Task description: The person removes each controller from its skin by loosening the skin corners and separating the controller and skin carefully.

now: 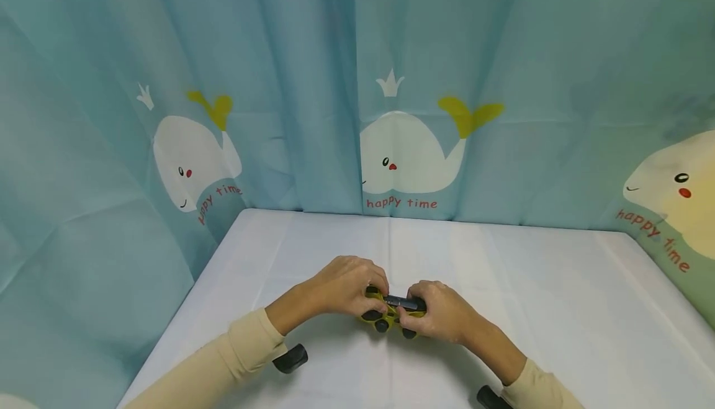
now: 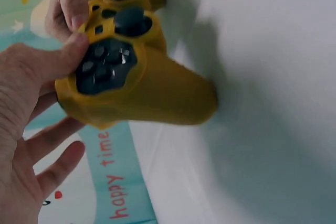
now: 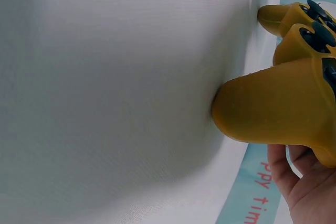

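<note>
The yellow game controller [image 1: 391,314] sits low over the near middle of the white counter [image 1: 558,310], held between both hands with its long axis running left to right across the person's front. The left hand [image 1: 343,285] wraps its left end and the right hand [image 1: 438,311] its right end, so neither is nearer: each has 1 grip, and the fingers of both curl over the top edge toward the far side. The controller's handles point down and back toward the person, their tips at or just above the cloth.

The head view shows the pairing of the hands and the dark strip along the controller's top edge, but hides the face of the pad behind knuckles. The left wrist view opens that up: the left thumb [image 2: 63,59] presses the dark button cluster on the controller [image 2: 136,77], while the other fingers [image 2: 52,153] lie fairly straight beneath the body, supporting it. The right wrist view shows only 1 handle of the controller [image 3: 278,103] touching the counter, with the right palm [image 3: 310,187] cupped under it; its fingertips are out of frame there.

A blue whale-print curtain [image 1: 413,86] backs the counter.
</note>
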### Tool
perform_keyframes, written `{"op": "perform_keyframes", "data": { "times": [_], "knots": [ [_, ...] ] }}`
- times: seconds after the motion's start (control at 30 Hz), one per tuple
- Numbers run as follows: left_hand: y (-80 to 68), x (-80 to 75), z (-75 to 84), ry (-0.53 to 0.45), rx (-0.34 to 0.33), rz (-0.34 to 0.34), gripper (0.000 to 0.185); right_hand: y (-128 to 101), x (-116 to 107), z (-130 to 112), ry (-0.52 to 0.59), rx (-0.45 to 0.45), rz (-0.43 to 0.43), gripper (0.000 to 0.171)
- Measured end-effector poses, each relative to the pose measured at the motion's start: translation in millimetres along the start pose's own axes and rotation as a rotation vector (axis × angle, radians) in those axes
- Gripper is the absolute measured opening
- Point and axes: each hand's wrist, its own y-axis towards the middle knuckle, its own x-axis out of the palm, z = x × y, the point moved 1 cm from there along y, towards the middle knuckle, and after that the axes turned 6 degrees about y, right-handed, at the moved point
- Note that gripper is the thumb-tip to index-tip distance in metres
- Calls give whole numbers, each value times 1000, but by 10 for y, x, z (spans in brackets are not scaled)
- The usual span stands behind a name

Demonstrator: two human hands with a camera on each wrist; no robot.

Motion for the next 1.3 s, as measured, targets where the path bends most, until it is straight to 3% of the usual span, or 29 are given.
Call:
{"op": "perform_keyframes", "data": {
  "times": [0.23,0.43,0.53,0.67,0.87,1.0,1.13,1.3],
  "knots": [
    [-5,121,42,6,10,164,15,-7,-32,48,19,-15,25,24],
    [-111,276,70,232,99,393,14,9,-6,46,30,-1,45,22],
    [-183,343,71,252,100,460,17,15,41,34,43,-2,42,22],
    [-225,395,50,248,120,486,21,-8,72,34,28,-5,63,24],
    [-270,400,-6,333,135,536,27,-50,65,38,-6,-17,98,25],
    [-322,391,-24,317,95,501,31,-53,64,32,-19,-20,116,26],
    [-364,395,-21,217,21,441,33,-67,66,28,-23,-26,119,27],
    [-414,428,-29,-41,-48,440,32,-89,70,30,-2,-32,110,27]
  ]
}}
